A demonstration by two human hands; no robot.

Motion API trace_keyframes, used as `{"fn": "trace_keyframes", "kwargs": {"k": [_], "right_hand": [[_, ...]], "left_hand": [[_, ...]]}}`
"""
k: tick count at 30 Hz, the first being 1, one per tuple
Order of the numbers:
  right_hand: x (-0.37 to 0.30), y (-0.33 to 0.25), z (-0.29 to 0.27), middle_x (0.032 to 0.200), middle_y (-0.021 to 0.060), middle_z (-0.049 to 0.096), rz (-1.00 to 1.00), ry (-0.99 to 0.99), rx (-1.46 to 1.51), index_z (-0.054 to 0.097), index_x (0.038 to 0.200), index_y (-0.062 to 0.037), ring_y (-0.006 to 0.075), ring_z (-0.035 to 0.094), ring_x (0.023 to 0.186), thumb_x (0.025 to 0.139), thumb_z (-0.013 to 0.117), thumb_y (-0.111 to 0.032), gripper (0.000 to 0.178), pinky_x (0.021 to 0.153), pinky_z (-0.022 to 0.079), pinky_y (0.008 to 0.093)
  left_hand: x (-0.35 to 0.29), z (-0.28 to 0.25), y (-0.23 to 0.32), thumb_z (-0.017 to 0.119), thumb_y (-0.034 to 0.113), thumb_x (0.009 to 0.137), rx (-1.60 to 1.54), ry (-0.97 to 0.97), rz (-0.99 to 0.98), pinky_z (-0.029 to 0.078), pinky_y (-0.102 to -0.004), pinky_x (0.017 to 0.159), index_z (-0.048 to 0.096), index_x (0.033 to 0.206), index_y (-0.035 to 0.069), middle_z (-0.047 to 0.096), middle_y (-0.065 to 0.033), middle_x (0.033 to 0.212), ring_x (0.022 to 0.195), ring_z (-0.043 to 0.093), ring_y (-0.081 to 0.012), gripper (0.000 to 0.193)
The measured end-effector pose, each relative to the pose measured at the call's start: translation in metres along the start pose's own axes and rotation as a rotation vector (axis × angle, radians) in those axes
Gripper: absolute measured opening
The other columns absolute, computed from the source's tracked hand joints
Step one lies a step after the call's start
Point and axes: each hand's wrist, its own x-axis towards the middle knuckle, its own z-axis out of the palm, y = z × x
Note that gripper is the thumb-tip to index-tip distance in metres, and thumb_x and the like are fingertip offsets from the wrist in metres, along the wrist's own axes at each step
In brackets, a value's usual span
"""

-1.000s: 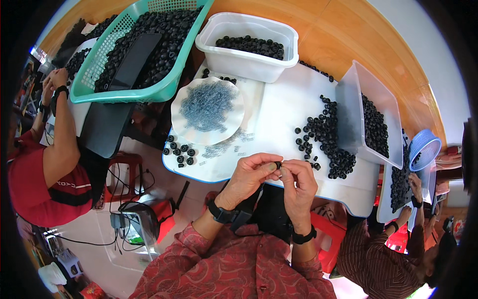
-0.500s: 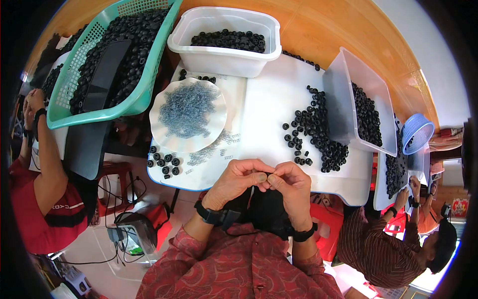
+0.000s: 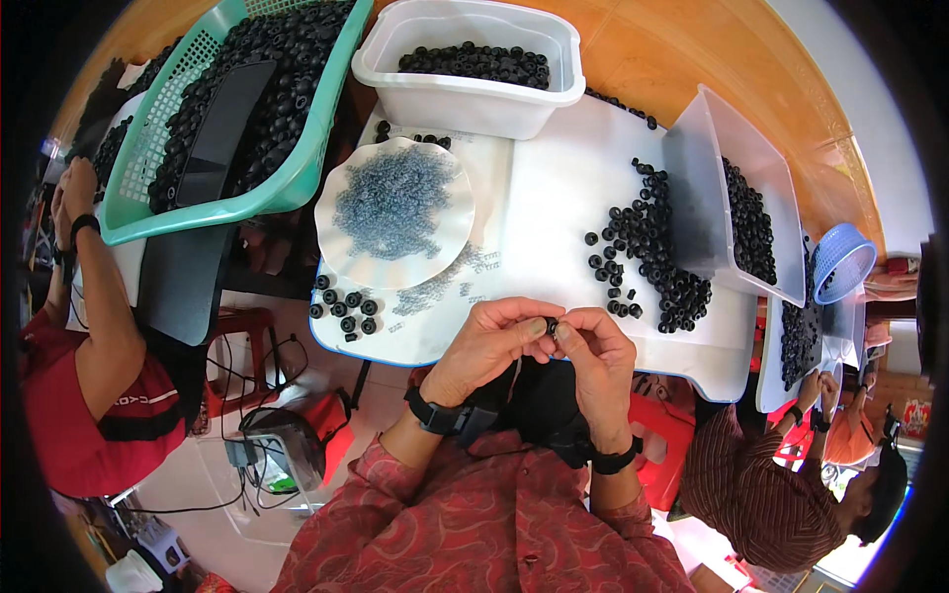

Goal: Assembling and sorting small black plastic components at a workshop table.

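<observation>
Over the table's front edge, my left hand (image 3: pixel 497 343) and my right hand (image 3: pixel 599 358) meet, thumbs and forefingers pinched together. Between the fingertips is a small black round part (image 3: pixel 553 324), mostly covered by them. To the left is a scalloped white plate (image 3: pixel 329 240) heaped with tiny grey-blue pieces (image 3: pixel 390 203) that look like little coils. In front of it sits a small group of black knob-like parts (image 3: pixel 348 306). A looser pile of such black parts (image 3: pixel 652 232) spreads to the right of my hands.
A white tub (image 3: pixel 460 107) of black parts stands at the back. On the right is a tilted clear bin (image 3: pixel 697 198), with a blue basket (image 3: pixel 845 262) beyond. The green basket (image 3: pixel 222 222) at left carries a dark phone-like slab (image 3: pixel 222 128). Co-workers sit on both sides.
The table and its containers have shifted slightly right and up in view. My fingers have changed their pinch, and the black part now shows between them.
</observation>
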Motion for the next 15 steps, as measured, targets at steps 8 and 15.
{"fn": "trace_keyframes", "kwargs": {"k": [8,15], "right_hand": [[-0.005,0.004,0.01,0.096,0.0072,0.057,-0.301,0.067,-0.307,0.059,0.094,0.0027,0.0112,0.066,0.077,0.089,0.064,0.006,0.008,0.065,0.054,0.0226],[-0.01,0.004,-0.005,0.094,0.0058,0.059,-0.289,0.031,-0.238,0.062,0.094,0.0018,0.009,0.062,0.073,0.089,0.065,0.005,0.007,0.066,0.052,0.0226]], "left_hand": [[-0.003,-0.003,-0.003,0.059,0.002,0.097,0.075,-0.004,0.024,0.058,-0.0289,0.076,0.064,0.121,-0.003,0.069,-0.01,0.1,0.085,0.068,-0.0147,0.025],[-0.01,0.005,0.001,0.057,-0.001,0.096,0.137,-0.009,0.004,0.057,-0.0263,0.076,0.063,0.123,-0.003,0.067,-0.0092,0.105,0.084,0.067,-0.0133,0.027]]}}
